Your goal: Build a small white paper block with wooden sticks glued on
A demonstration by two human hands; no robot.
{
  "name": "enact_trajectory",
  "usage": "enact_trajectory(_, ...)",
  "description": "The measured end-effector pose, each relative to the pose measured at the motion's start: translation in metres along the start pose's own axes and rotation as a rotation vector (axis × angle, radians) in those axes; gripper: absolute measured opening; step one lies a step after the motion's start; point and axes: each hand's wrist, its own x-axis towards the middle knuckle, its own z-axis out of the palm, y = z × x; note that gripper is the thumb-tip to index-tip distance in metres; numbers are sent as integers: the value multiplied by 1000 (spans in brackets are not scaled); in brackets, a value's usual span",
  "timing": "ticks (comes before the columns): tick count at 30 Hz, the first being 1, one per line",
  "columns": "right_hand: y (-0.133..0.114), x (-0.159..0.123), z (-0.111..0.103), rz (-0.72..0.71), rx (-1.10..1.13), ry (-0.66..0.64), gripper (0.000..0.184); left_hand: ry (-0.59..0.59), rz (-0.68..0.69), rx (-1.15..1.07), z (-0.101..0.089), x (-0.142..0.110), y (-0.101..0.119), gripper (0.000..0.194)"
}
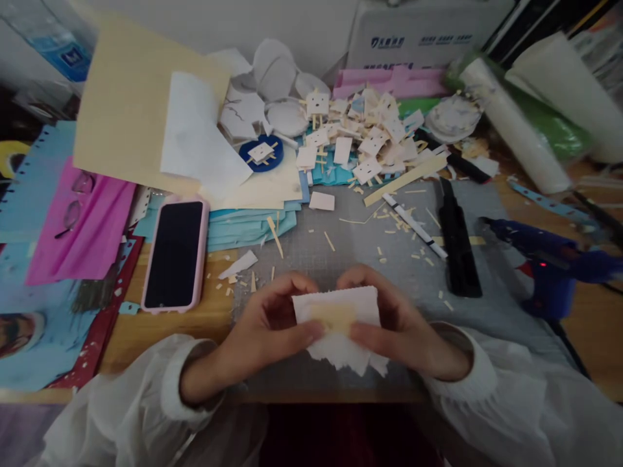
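Observation:
Near the front edge of the work surface, my left hand (277,318) and my right hand (394,324) hold a folded white piece of paper (335,350) between them. Its lower edge is ragged and torn. Both thumbs press on its near face, beside a pale yellow patch (333,316); whether that is a separate piece or a stain I cannot tell. The other fingers curl behind the paper, partly hidden. Beyond my hands lie a small pale card (322,201), scattered thin yellow strips (275,236) and a torn white scrap (239,264).
A pink-cased phone (176,254) lies left. To the right are a white pen (413,225), a black utility knife (458,240) and a blue glue gun (548,266) with a red light on. Many small paper figures (372,141) pile up at the back, near a blue disc (270,162).

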Motion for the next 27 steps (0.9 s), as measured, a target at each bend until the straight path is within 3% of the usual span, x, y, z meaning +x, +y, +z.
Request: enact_trajectory(27,8,0,4,136,386,-89,26,-48,31,-85,-3,-1,-3,18)
